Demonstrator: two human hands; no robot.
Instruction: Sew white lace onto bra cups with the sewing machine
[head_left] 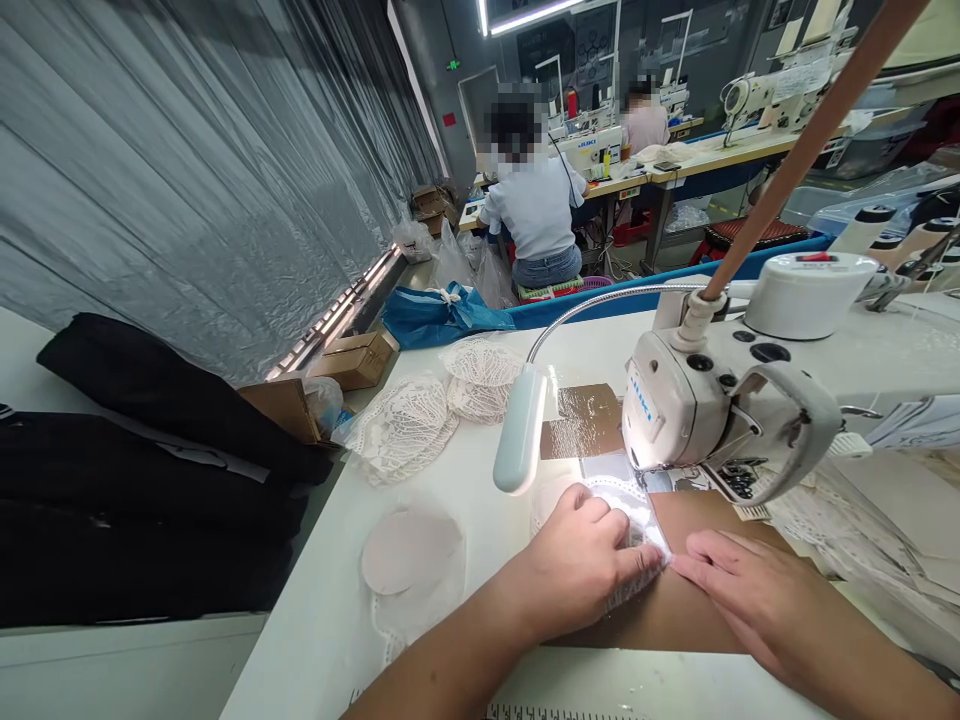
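Note:
A white lace piece (616,490) lies at the needle area of a white sewing machine (670,405), brightly lit by the lamp. My left hand (589,555) presses on it from the left with curled fingers, its thumb and fingers gripping the fabric near the edge. From the right, my right hand (739,585) meets the same edge, the tips of thumb and forefinger pinched together at the fabric's corner. Both hands rest over a brown plate (697,625) on the machine bed. The needle and presser foot are hard to make out.
Stacked lace pieces (409,425) and a round beige cup piece (412,550) lie left on the white table (315,610). A lamp head (520,430) hangs near my left hand. A ruler strip (562,712) marks the front. Ahead, a person (536,210) sits at another machine.

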